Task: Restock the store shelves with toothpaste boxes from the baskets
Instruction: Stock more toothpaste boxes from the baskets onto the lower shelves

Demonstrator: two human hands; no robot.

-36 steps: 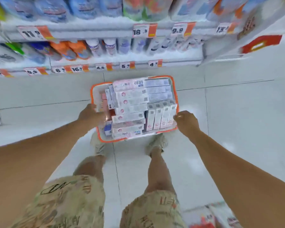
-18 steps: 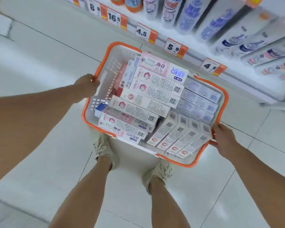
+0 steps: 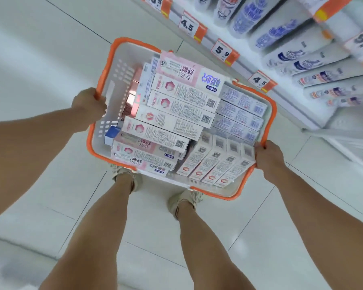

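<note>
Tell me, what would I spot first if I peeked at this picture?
You would spot the white basket with the orange rim, held up in the middle above the person's shoes and packed with pink and white toothpaste boxes. The left hand and the right hand each grip its rim at one side. At the upper right, a shelf shows orange price tags.

1. The place is a shop aisle: a white shelf (image 3: 266, 65) runs from 12 toward 3 o'clock.
2. Orange-and-white price tags (image 3: 221, 51) line its edge, reading 4.5 and 5.9.
3. Rows of identical tubes (image 3: 302, 65) lie stocked behind them.
4. A basket (image 3: 122, 65) of boxed toothpaste (image 3: 180, 103) hangs over the pale tiled floor (image 3: 40, 49).
</note>
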